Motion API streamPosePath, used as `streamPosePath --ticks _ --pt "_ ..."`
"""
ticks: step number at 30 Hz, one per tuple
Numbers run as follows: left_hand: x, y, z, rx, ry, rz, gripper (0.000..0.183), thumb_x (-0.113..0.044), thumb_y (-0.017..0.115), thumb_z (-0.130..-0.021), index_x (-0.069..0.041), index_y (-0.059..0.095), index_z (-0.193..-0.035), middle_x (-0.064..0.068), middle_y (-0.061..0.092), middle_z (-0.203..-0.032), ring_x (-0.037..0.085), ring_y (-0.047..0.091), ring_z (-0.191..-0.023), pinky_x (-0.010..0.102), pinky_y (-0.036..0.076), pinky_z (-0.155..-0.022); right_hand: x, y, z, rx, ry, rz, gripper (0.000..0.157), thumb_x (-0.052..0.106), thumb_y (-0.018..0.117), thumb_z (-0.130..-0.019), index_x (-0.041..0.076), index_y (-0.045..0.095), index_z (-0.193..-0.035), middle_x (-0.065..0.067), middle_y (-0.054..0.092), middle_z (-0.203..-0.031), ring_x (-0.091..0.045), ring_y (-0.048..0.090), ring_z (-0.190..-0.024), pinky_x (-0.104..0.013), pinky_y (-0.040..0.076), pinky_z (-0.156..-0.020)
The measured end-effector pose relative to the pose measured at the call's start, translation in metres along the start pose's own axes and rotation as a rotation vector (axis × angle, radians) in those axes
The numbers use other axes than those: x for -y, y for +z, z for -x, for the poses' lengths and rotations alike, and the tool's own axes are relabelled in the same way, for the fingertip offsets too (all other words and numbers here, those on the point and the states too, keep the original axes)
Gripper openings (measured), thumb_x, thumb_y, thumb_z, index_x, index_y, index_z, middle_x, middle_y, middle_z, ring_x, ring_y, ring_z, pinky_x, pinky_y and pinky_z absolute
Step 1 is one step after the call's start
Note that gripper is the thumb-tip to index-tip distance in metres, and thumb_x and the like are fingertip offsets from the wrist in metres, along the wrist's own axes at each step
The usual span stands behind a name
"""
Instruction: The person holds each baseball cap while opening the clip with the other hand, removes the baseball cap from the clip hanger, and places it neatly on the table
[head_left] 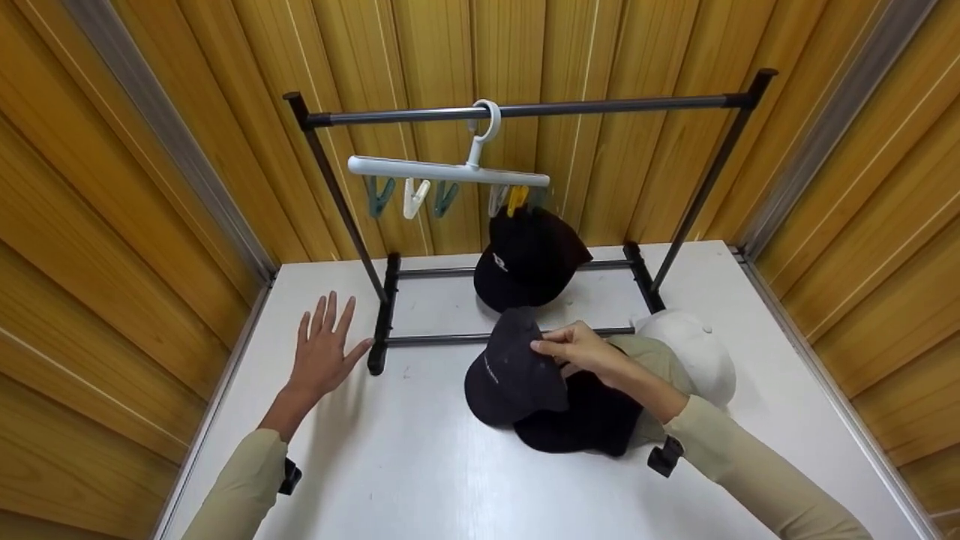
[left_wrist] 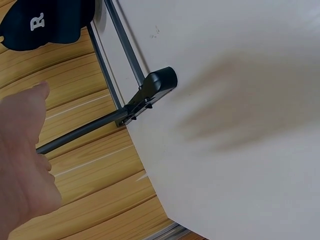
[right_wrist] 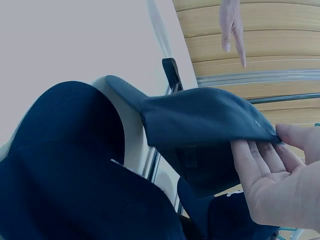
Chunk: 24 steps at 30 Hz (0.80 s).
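In the head view my right hand (head_left: 585, 349) pinches the edge of a dark navy baseball cap (head_left: 514, 375) between thumb and fingers. The right wrist view shows the cap (right_wrist: 200, 115) tilted, with its inside partly visible and the fingers tucked under that edge. Below it lies a black cap (head_left: 592, 412), overlapping a beige cap (head_left: 652, 352) and a white cap (head_left: 701, 352). My left hand (head_left: 322, 356) has its fingers spread above the white table, left of the rack's foot, and holds nothing.
A dark metal rack (head_left: 600, 110) stands at the back of the white table (head_left: 420, 465). From its bar hangs a pale clip hanger (head_left: 450, 171) with several clips; a black cap (head_left: 529, 259) hangs at its right end. Wood-patterned walls (head_left: 435, 45) surround the table.
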<state>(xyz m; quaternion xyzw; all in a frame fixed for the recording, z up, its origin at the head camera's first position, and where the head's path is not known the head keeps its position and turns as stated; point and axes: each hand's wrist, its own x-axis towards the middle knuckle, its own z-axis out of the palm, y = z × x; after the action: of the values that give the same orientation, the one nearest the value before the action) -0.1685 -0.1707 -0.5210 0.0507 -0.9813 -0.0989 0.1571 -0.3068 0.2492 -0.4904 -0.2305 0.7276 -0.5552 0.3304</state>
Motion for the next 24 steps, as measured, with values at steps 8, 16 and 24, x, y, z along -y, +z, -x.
streamPosePath --ticks 8,16,24 --pt "-0.004 0.007 0.001 0.002 0.025 -0.007 0.077 -0.043 0.062 -0.099 -0.007 0.031 -0.161 0.026 0.022 -0.167 0.043 0.019 -0.157 0.064 0.014 -0.124 -0.009 -0.001 0.008 0.025 -0.014 -0.003 0.042 0.023 0.074 -0.095 -0.007 0.070 -0.124 0.004 0.077 -0.092 -0.009 0.070 -0.075 -0.027 0.061 -0.068" --pt "-0.007 0.005 -0.001 0.014 0.026 -0.017 0.077 -0.044 0.060 -0.101 -0.009 0.030 -0.161 0.025 0.020 -0.168 0.042 0.018 -0.157 0.062 0.012 -0.125 -0.015 -0.004 0.022 -0.044 -0.016 0.059 0.033 0.018 0.070 -0.097 -0.010 0.073 -0.115 -0.003 0.077 -0.088 -0.014 0.072 -0.072 -0.034 0.063 -0.066" --pt "-0.011 0.005 0.005 0.021 0.034 -0.014 0.078 -0.044 0.062 -0.100 -0.007 0.030 -0.161 0.026 0.022 -0.168 0.043 0.017 -0.157 0.064 0.013 -0.125 -0.031 -0.008 0.032 -0.083 0.013 0.090 0.026 0.005 0.062 -0.101 -0.014 0.066 -0.117 -0.017 0.077 -0.094 -0.015 0.072 -0.068 -0.035 0.063 -0.062"
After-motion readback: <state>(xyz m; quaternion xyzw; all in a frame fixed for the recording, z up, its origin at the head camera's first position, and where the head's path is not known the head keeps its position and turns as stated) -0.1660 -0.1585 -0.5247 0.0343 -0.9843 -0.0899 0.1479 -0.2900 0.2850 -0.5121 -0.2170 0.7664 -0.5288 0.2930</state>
